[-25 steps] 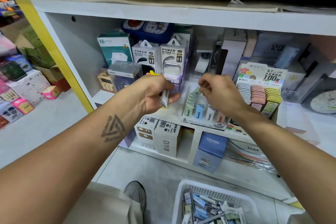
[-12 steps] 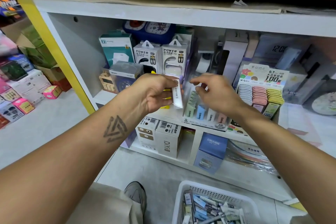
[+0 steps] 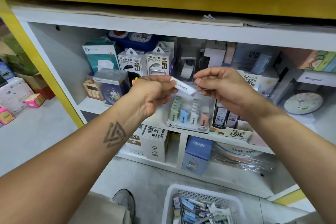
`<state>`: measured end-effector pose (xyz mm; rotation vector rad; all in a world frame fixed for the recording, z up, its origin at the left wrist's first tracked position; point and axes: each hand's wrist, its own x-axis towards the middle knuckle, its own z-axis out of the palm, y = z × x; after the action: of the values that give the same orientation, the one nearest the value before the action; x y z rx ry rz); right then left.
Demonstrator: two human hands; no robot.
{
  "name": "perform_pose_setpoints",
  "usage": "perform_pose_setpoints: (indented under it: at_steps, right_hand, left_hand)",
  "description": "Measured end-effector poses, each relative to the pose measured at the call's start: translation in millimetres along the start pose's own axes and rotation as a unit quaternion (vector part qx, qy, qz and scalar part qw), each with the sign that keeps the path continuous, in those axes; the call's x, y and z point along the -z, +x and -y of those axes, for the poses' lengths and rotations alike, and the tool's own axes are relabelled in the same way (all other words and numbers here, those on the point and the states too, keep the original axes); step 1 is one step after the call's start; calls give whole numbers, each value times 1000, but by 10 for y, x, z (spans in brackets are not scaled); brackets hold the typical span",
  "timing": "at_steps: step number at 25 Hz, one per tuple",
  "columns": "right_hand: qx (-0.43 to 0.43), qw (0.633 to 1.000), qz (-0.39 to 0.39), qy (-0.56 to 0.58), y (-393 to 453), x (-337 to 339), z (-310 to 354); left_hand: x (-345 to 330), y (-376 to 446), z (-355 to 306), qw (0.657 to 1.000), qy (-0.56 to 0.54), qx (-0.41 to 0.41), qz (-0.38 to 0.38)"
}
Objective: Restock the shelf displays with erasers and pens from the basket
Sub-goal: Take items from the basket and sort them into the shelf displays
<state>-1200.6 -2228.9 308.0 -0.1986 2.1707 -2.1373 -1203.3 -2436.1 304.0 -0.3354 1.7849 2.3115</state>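
Pinching eraser point(image 3: 183, 87), both hands raised

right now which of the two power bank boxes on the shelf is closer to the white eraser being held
The right power bank box, beside the purple pack. Its lower corner sits just above the white eraser; the left power bank box stands farther off, beside the teal box.

box point(image 3: 133, 62): POWER BANK | blue box point(image 3: 199, 148): CRUHRE | white carton point(image 3: 155, 148): DIYI
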Motion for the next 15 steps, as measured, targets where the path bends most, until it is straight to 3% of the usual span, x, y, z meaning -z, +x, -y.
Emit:
perform_pose_setpoints:
  at_steps: [5, 10, 15]
  right_hand:
    - [33, 989, -53, -133, -47, 95, -23]
    - [-49, 998, -18, -37, -89, 108, -37]
    - [-35, 999, -23, 13, -52, 169, -40]
  left_hand:
    - [-143, -19, 82, 1000, -25, -12, 8]
    - [-206, -44, 74, 997, -66, -1, 28]
    - [-197, -10, 89, 997, -64, 14, 28]
